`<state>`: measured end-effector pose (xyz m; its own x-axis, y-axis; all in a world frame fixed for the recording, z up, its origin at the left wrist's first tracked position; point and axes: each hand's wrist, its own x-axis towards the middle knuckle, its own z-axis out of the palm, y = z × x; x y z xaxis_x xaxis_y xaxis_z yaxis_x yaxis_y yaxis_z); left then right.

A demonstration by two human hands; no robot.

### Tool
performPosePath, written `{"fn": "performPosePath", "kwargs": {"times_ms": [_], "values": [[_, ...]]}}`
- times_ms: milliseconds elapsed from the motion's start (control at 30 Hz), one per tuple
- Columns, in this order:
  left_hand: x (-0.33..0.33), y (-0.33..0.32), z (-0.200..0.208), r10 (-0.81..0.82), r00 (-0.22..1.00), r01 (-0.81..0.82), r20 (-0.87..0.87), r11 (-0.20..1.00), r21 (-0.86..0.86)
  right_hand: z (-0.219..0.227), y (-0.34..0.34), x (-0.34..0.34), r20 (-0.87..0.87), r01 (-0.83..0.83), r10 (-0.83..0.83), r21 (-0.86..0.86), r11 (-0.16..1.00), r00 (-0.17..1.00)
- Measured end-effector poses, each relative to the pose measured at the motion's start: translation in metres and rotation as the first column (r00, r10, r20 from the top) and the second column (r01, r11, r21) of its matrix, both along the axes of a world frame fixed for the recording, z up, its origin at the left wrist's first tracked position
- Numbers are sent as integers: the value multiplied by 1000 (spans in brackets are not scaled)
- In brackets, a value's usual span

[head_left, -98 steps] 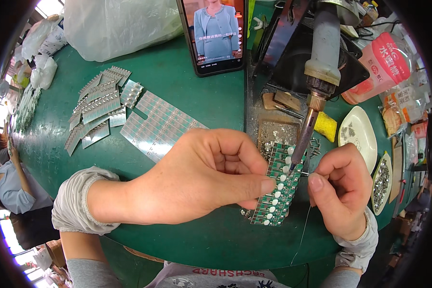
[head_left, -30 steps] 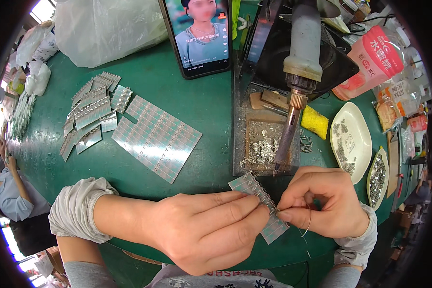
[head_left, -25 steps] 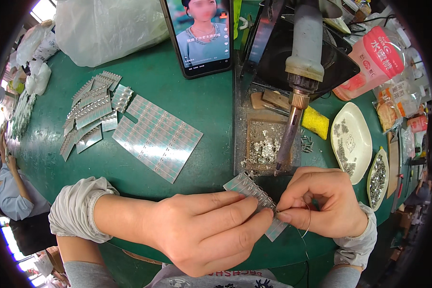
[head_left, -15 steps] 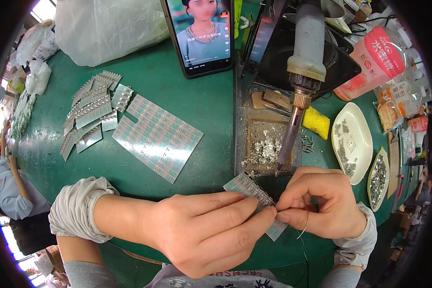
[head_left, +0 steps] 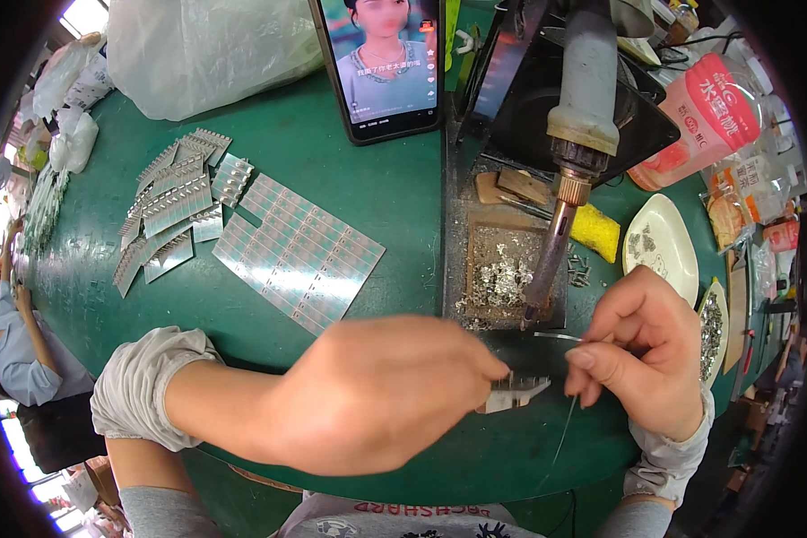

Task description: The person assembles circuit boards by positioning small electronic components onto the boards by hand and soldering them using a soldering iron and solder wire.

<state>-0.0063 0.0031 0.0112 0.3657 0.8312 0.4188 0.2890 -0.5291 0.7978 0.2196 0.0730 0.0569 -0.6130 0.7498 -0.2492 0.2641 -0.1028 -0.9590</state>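
Note:
My left hand [head_left: 386, 394], smeared by motion, is closed on the end of a small circuit board strip [head_left: 515, 397] with a row of metal parts along it. The strip is tilted, and much of it is hidden behind the fingers. To its right, apart from it, my right hand [head_left: 641, 350] pinches a thin solder wire [head_left: 558, 336]. The wire's short end points left and its long tail hangs down. Above both hands, a soldering iron [head_left: 551, 242] in a fixed mount points downward, its tip near the wire's end.
An uncut board panel [head_left: 305, 255] and a pile of strips [head_left: 175, 193] with fitted parts lie at left. A solder-spattered tray [head_left: 475, 300], yellow sponge [head_left: 594, 235] and dishes of small metal parts [head_left: 677, 238] [head_left: 712, 345] are at right. Behind stand a phone [head_left: 390, 130] and plastic bag [head_left: 206, 54].
My left hand has turned and tilted the strip, lifting away from its flat pose. My right hand has drawn right and up, off the strip, with the solder wire.

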Motion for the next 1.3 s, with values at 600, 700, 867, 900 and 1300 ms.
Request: {"fn": "performPosePath", "kwargs": {"times_ms": [600,700,867,900,1300], "values": [[-17,22,23,296,844,266,447,494,-828,-21,-10,-8,-39,53,-40,424,904,998],[-18,22,24,305,826,290,475,492,-821,-20,-11,-8,-44,64,-50,420,905,998],[-18,23,24,311,824,287,473,489,-823,-22,-11,-9,-45,62,-48,412,909,998],[-18,22,24,312,824,288,473,489,-824,-21,-11,-9,-44,62,-48,411,909,998],[-17,24,21,307,810,316,500,490,-812,-25,-11,-8,-51,80,-65,385,920,997]]}}
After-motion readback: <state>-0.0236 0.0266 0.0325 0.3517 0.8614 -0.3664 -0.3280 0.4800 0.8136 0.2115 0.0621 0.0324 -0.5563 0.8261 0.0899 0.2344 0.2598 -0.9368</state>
